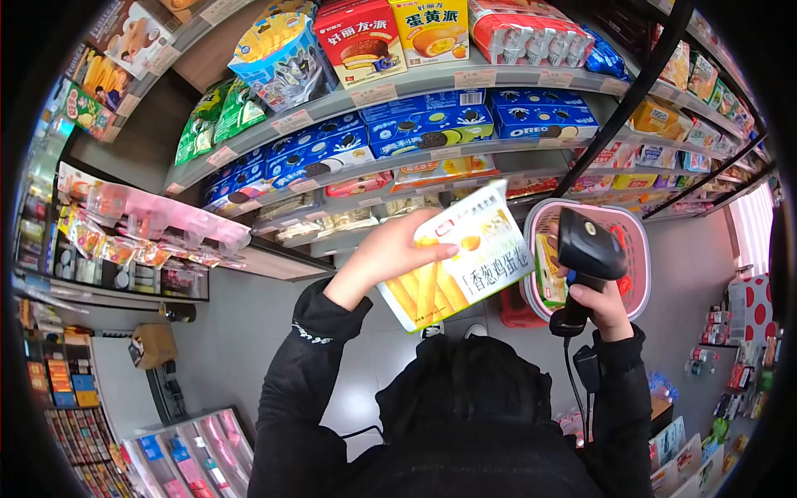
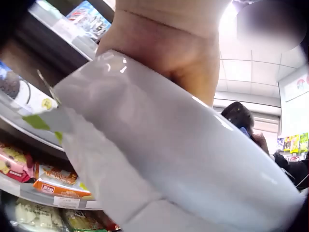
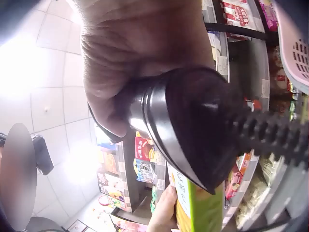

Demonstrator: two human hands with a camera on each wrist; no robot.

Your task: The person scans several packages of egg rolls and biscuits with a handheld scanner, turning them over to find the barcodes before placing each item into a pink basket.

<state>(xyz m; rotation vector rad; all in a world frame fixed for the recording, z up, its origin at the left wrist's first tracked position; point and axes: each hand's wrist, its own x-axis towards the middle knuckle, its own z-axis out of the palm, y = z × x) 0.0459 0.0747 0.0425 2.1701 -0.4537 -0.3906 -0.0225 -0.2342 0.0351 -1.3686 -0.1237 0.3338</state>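
My left hand [image 1: 388, 256] holds a white and yellow egg roll package [image 1: 490, 236] up in front of the shelves, thumb across its printed front. In the left wrist view the glossy pale side of the package [image 2: 159, 130] fills much of the picture, and the fingers are mostly hidden. A black barcode scanner [image 1: 591, 241] is gripped by its handle in my right hand [image 1: 608, 307]. The scanner head stands to the right of the package, apart from it. From the handle's base runs a ribbed black cable [image 3: 270, 133]. The package's green edge [image 3: 205, 210] shows beyond the scanner.
Behind the scanner, a pink basket [image 1: 638, 257] contains several packages. Ahead, curved shelves carry blue Oreo boxes [image 1: 544, 116], a red pie box [image 1: 361, 41] and a yellow pie box [image 1: 432, 31]. A black post [image 1: 618, 108] slants across the shelves at right. Hanging snack packets [image 1: 116, 249] line the left.
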